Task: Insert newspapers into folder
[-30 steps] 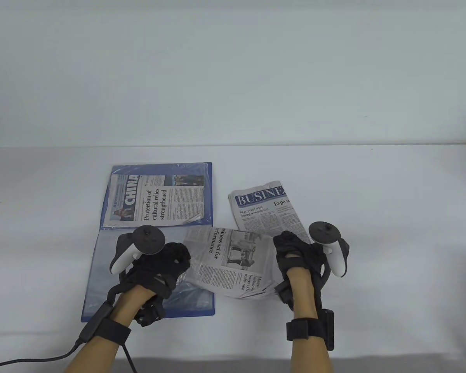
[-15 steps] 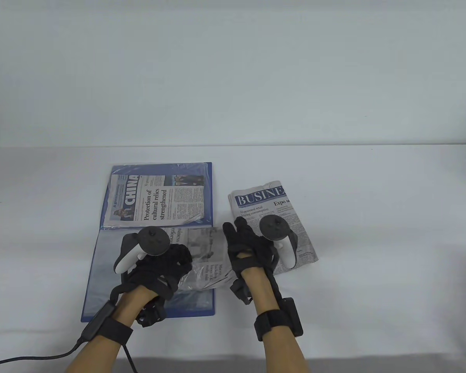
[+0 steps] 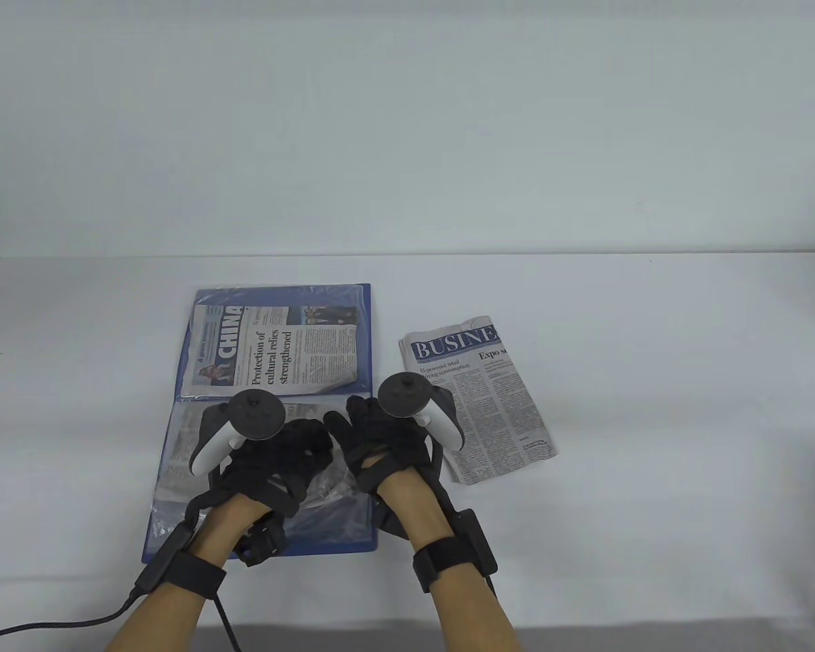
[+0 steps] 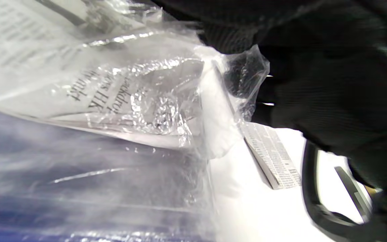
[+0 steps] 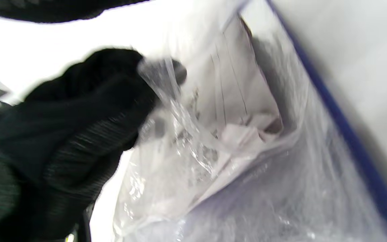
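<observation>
A blue folder lies open on the table. Its far page holds a "CHINA" newspaper in a clear sleeve. A second newspaper sits inside the near page's clear sleeve. My left hand pinches the sleeve's open right edge; its fingers show on the plastic in the left wrist view. My right hand lies with fingers stretched out at the sleeve's mouth, against the newspaper's end. The right wrist view shows the paper within the plastic.
A folded "BUSINESS" newspaper lies on the white table right of the folder, just beside my right hand; it also shows in the left wrist view. The left glove's cable trails off at the front left.
My right hand has moved left and slid the second newspaper from the table into the near sleeve. My left hand has stayed on the sleeve's edge.
</observation>
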The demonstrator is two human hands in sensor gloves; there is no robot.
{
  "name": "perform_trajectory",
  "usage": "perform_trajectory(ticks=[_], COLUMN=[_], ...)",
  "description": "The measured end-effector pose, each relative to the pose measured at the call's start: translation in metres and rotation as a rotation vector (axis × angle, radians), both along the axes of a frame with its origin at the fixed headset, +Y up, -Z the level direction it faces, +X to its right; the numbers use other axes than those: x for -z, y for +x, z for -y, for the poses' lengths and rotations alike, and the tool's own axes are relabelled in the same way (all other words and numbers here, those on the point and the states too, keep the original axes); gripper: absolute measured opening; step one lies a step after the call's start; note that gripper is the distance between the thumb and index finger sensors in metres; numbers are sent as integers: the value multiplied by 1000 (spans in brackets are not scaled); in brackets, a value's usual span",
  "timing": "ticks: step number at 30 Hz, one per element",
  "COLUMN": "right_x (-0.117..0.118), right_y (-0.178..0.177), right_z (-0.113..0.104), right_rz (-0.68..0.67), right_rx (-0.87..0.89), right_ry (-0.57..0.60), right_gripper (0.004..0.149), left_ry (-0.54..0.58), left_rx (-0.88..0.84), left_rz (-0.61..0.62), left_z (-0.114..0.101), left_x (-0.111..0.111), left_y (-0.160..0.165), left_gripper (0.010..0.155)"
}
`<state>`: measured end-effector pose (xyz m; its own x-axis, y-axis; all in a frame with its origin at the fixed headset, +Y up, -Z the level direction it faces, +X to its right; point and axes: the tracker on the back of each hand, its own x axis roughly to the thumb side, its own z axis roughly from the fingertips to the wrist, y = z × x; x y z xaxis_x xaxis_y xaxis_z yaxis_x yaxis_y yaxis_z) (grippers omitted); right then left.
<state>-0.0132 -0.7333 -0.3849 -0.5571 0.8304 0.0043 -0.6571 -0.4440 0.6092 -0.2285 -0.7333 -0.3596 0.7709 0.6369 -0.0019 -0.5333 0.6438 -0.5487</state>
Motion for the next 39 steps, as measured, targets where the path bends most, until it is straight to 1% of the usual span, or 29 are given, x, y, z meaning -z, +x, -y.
perform_trajectory(ticks=[2,3,4,5,6,7,9,10,11,12,13,14,16,18,20,21,23,25,26,28,29,31,32,35,38,39], right_x=[-5,-9,-10,-14,-17,-19,-19,-19,-17,-15,-11,-8,-3,4,10,13,20,29,35,49,52,69,73,91,103,107], right_y=[8,13,14,13,10,4,-6,-14,-20,-23,-24,-22,-16,-7,0,3,6,9,11,10,10,6,4,-1,-2,-2], right_z=[-11,-18,-18,-16,-12,-5,5,10,12,10,4,-1,-10,-17,-21,-22,-25,-30,-33,-40,-42,-48,-49,-50,-48,-48], right_rz=[-19,-75,-107,-209,-262,-288,-334,-381,-396,-373,-329,-290,-229,-118,-14,40,125,183,228,292,303,354,369,426,479,458], right_rx=[-2,-21,-38,-96,-145,-228,-366,-446,-485,-499,-516,-515,-445,-277,-109,-39,36,72,88,126,134,151,152,209,269,250], right_ry=[7,-12,-30,-109,-128,-101,-90,-83,-65,-33,23,38,67,53,26,11,-27,-62,-76,-95,-99,-107,-106,-84,-100,-91], right_gripper=[76,67,63,62,62,64,66,66,58,51,39,38,37,37,36,36,36,36,36,36,36,37,36,37,41,45], left_ry=[10,16,19,26,30,37,53,59,64,69,77,93,147,223,312,332,373,422,441,463,467,475,479,485,476,472], left_rx=[-7,-10,-13,-18,-25,-33,-43,-42,-41,-40,-41,-53,-108,-191,-239,-233,-153,-107,-111,-132,-136,-148,-149,-97,-92,-99], left_rz=[-13,-22,-28,-37,-44,-55,-69,-72,-76,-80,-84,-95,-129,-174,-211,-210,-189,-200,-201,-200,-203,-215,-220,-223,-191,-184], left_z=[-1,-2,-3,-3,-4,-5,-6,-7,-8,-9,-11,-14,-23,-34,-48,-54,-66,-74,-77,-79,-80,-80,-80,-78,-75,-74], left_x=[0,0,0,-1,-1,-1,-1,-2,-2,-2,-2,-3,-4,-8,-12,-14,-17,-21,-23,-26,-27,-27,-27,-28,-27,-26], left_y=[-1,-2,-3,-4,-4,-5,-6,-6,-7,-8,-9,-10,-13,-17,-20,-21,-22,-22,-22,-23,-23,-25,-25,-24,-20,-19], left_gripper=[43,43,43,43,43,43,43,43,43,43,43,44,50,56,58,59,60,61,61,61,61,61,61,61,61,60])
